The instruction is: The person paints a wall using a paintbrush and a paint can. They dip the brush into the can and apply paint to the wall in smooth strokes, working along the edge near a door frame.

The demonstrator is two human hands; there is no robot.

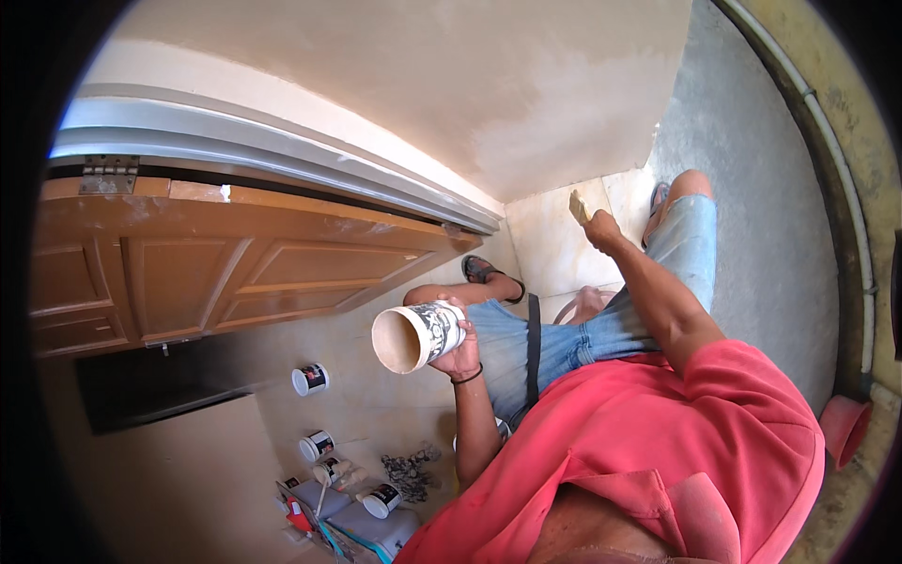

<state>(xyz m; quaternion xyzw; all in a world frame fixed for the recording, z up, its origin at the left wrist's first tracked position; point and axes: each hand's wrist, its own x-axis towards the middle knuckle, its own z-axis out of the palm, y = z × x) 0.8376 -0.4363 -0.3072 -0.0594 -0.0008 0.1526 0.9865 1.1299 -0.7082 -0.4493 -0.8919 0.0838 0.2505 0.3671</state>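
My left hand (454, 352) grips a white plastic paint tub (402, 338) from its far side. The tub's open mouth faces left and toward the camera; its inside is coated beige, and the outside bears dark print. My right hand (602, 231) is stretched forward to the right of it, closed round a short flat tool (579, 207) smeared yellowish, perhaps a paintbrush; its kind is not certain. The tool is over the pale floor tiles, near the foot of a beige plastered wall (535, 92). Whether it touches the wall cannot be told.
A brown panelled wooden door (183, 268) with a metal hinge (109, 174) stands at left beside a grey frame (282, 148). Several tubs (310, 379) and a grey bag (373, 525) lie lower left. A red pot (844, 426) and a wall pipe (838, 141) are at right.
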